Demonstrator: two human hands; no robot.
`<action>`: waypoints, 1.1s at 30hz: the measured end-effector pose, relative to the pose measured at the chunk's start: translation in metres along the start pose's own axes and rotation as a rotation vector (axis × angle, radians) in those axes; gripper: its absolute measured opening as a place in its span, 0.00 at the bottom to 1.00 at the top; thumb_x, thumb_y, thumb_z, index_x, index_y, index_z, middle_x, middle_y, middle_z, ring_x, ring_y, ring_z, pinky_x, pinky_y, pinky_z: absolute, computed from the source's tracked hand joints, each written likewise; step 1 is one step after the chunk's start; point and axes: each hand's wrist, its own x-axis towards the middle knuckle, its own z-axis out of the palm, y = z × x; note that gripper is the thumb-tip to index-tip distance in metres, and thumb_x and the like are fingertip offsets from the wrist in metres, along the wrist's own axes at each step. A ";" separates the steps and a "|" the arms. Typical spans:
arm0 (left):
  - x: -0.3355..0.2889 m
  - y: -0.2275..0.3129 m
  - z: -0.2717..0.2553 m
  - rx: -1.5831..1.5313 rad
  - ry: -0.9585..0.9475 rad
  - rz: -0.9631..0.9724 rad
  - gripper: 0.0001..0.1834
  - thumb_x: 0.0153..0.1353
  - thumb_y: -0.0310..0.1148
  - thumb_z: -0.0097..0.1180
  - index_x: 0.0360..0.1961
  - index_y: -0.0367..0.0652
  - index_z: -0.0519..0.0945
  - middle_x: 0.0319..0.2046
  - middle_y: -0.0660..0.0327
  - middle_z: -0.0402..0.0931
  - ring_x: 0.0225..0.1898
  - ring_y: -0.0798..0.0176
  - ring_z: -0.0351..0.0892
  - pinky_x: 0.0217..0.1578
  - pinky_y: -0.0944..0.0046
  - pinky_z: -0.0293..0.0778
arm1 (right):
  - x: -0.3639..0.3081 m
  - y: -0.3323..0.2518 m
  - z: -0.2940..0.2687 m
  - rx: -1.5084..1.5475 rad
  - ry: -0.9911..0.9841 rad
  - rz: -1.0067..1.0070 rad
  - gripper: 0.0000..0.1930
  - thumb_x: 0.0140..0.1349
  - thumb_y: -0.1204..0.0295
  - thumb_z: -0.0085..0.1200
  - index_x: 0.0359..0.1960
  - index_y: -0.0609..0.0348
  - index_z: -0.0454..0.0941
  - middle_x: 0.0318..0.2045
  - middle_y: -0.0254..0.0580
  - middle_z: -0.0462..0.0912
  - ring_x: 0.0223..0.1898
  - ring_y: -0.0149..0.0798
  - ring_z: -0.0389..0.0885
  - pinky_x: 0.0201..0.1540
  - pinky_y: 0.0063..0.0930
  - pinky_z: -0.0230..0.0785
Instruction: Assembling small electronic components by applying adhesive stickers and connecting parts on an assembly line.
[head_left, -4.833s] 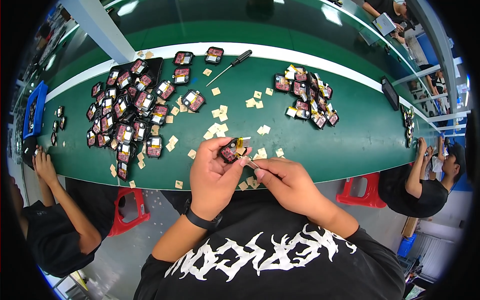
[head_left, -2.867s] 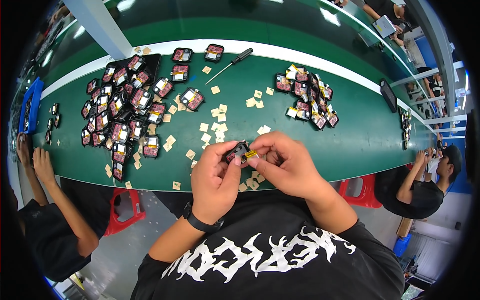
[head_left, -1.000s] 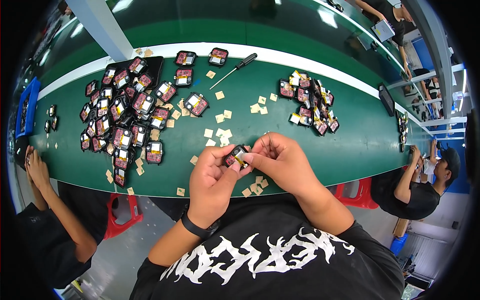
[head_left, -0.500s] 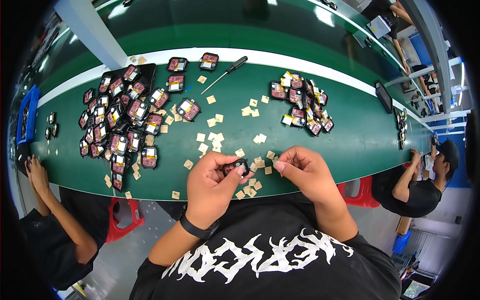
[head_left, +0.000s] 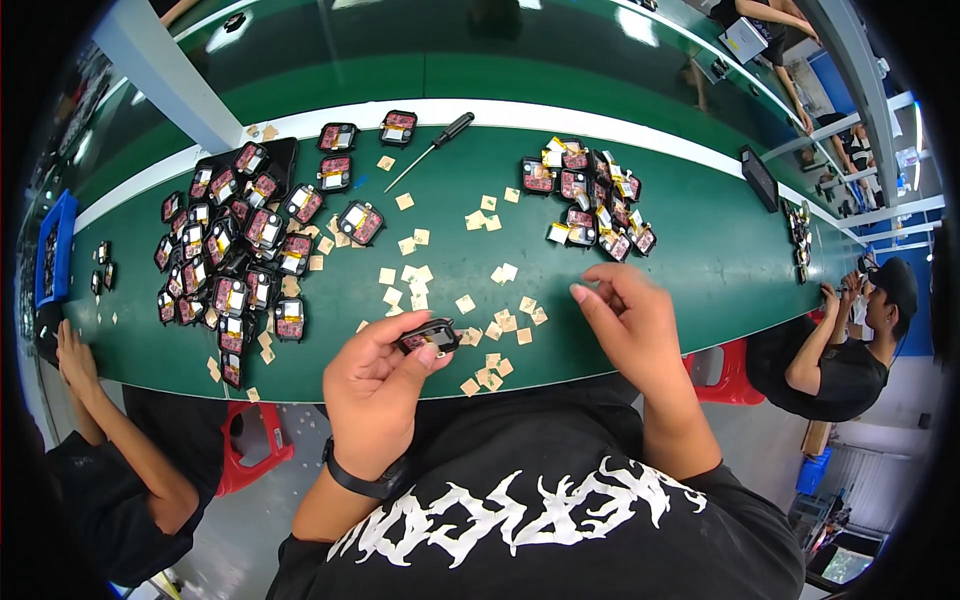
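My left hand (head_left: 375,385) is closed round a small black device housing (head_left: 430,338), gripped between thumb and fingers above the near edge of the green table (head_left: 540,370). Its inner side is partly covered by my thumb. To the right, my right hand (head_left: 635,320) hovers over the table with its fingers loosely curled and the thumb a little apart; nothing shows in it. Between the two hands lie several small beige square pieces (head_left: 495,330). Further left is a large heap of open black housings (head_left: 228,240) with red circuit boards and silvery batteries.
A second pile of housings (head_left: 590,195) lies at the far right. A screwdriver (head_left: 430,152) rests near the white back rail. At the left end stands a blue bin (head_left: 55,240). Co-workers sit on both sides, beside red stools (head_left: 255,455). A grey post (head_left: 175,75) rises behind the heap.
My left hand has moved left with the housing, which is now tilted differently. My right hand has lifted away from the beige squares, right and up, and its pinch has loosened.
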 end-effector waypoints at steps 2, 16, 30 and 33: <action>-0.001 0.005 -0.008 0.032 -0.008 0.015 0.18 0.69 0.14 0.56 0.59 0.26 0.77 0.50 0.50 0.81 0.51 0.61 0.85 0.53 0.61 0.85 | 0.008 0.011 0.004 -0.157 0.087 -0.100 0.12 0.65 0.69 0.66 0.46 0.59 0.82 0.31 0.43 0.81 0.27 0.42 0.80 0.30 0.35 0.72; -0.027 0.057 -0.023 0.025 -0.137 0.089 0.29 0.68 0.11 0.44 0.71 0.25 0.65 0.62 0.47 0.74 0.64 0.55 0.77 0.64 0.54 0.77 | 0.010 0.002 0.011 -0.267 -0.130 -0.376 0.12 0.58 0.77 0.65 0.45 0.54 0.85 0.32 0.41 0.80 0.31 0.52 0.82 0.33 0.42 0.74; -0.032 0.056 -0.024 0.096 -0.179 0.073 0.30 0.66 0.09 0.44 0.70 0.27 0.68 0.62 0.47 0.75 0.62 0.56 0.79 0.62 0.56 0.79 | -0.020 -0.029 -0.002 -0.106 -0.129 -0.402 0.13 0.57 0.64 0.72 0.35 0.58 0.83 0.28 0.41 0.77 0.27 0.47 0.79 0.29 0.39 0.70; -0.032 0.058 -0.023 0.015 -0.191 -0.002 0.29 0.68 0.11 0.42 0.70 0.27 0.68 0.62 0.48 0.75 0.63 0.57 0.78 0.62 0.54 0.79 | -0.026 -0.044 -0.017 -0.167 -0.255 -0.493 0.18 0.52 0.58 0.75 0.30 0.58 0.81 0.25 0.40 0.73 0.24 0.44 0.76 0.27 0.38 0.69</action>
